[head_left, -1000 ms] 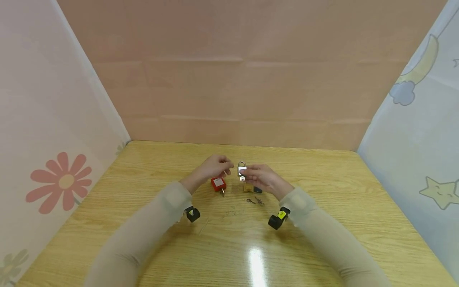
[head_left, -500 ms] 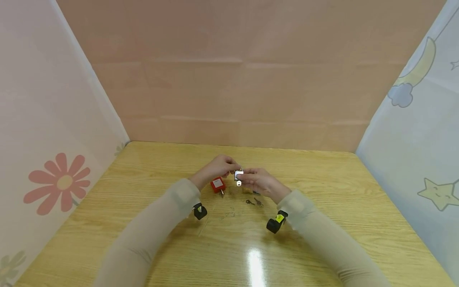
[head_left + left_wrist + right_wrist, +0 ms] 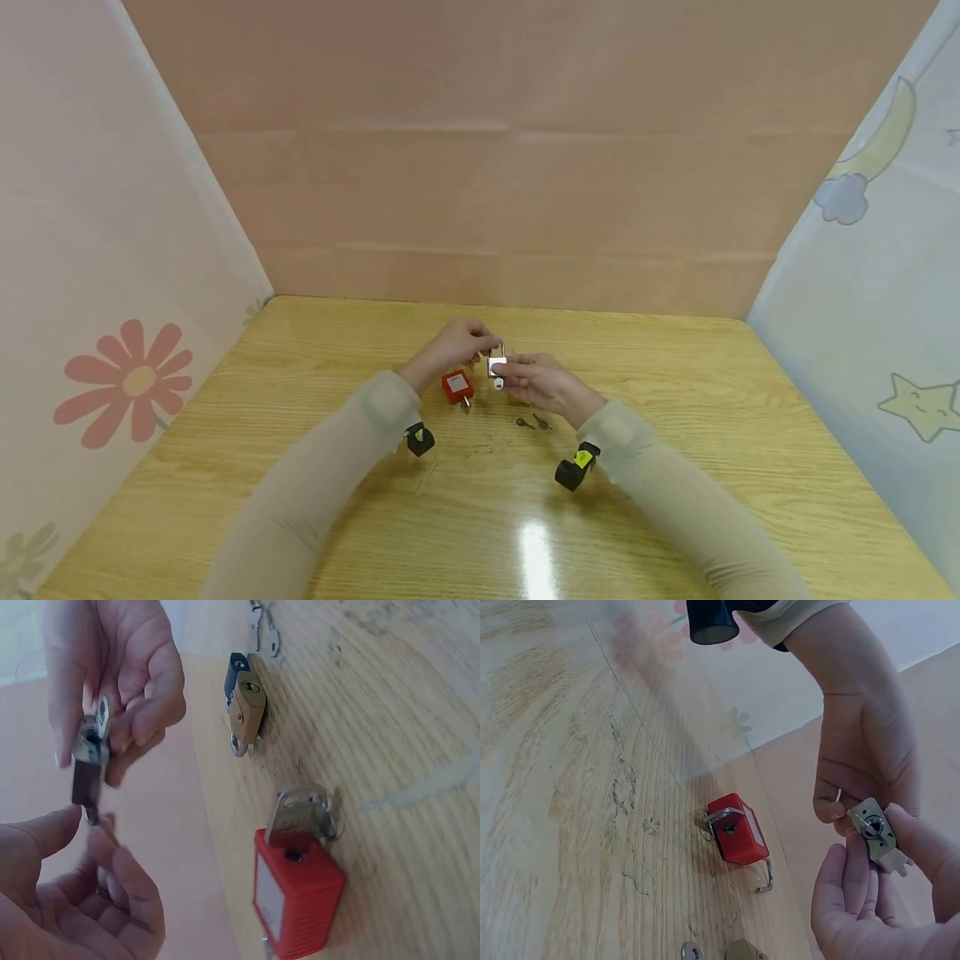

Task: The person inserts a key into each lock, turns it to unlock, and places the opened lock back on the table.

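In the head view my right hand (image 3: 551,383) grips the body of a small silver padlock (image 3: 497,367) between thumb and fingers, above the table. A key (image 3: 498,384) sticks out of its underside. My left hand (image 3: 453,343) pinches the shackle at the top, which stands high above the body. The left wrist view has the padlock (image 3: 88,776) between the right hand (image 3: 120,667) above and the left hand (image 3: 82,892) below, with the key (image 3: 103,718) in its lock. In the right wrist view the padlock's underside (image 3: 872,827) faces the camera.
A red padlock (image 3: 457,385) with a key in it lies below the left hand. A brass padlock (image 3: 249,705) and a blue padlock (image 3: 238,667) lie side by side on the wooden table (image 3: 360,517). Loose keys (image 3: 536,422) lie near the right hand.
The left hand has moved right to the padlock and taken hold of its shackle. The right hand has shifted slightly left. The shackle stands higher out of the body than a second ago.
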Tool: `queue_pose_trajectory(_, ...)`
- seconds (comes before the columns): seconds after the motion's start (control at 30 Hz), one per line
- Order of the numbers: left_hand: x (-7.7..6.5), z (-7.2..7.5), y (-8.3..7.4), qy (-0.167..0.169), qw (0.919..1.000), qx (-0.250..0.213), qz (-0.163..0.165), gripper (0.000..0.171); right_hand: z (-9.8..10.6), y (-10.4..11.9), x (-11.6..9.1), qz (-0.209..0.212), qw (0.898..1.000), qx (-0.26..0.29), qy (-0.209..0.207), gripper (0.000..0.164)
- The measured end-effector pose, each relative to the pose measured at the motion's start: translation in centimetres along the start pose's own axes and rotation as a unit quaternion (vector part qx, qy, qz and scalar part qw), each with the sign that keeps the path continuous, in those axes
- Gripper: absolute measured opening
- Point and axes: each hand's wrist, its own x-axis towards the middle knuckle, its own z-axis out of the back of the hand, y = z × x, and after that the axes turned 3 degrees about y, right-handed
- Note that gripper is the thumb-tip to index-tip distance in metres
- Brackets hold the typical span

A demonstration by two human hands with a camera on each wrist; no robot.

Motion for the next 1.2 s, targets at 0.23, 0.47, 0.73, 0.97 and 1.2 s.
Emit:
queue_pose_trajectory(0.23,-1.0,-1.0,-1.5,-0.055,0.9859,0.158,0.007,0.034,0.1,-0.2,0.0,0.009,1.0,0.006,0.011,0.029)
queue_pose_trajectory(0.47,-1.2,-1.3,-1.9,-0.078,0.982,0.172,0.01,0.029,-0.2,-0.5,-0.1,0.011,1.0,0.008,0.003,0.016)
queue_pose_trajectory(0.73,-0.6,-0.1,-1.0,-0.034,0.9972,0.065,-0.01,0.028,-0.4,-0.5,0.0,0.003,1.0,-0.004,-0.01,0.028)
queue_pose_trajectory(0.97,-0.3,0.5,-0.6,-0.022,0.9991,0.036,0.008,0.032,-0.7,0.1,-0.1,-0.005,1.0,-0.014,0.001,0.032)
queue_pose_trajectory(1.2,-0.5,0.3,-1.2,-0.021,0.997,0.074,0.008,0.033,-0.6,0.2,-0.2,-0.004,1.0,-0.003,0.014,0.037)
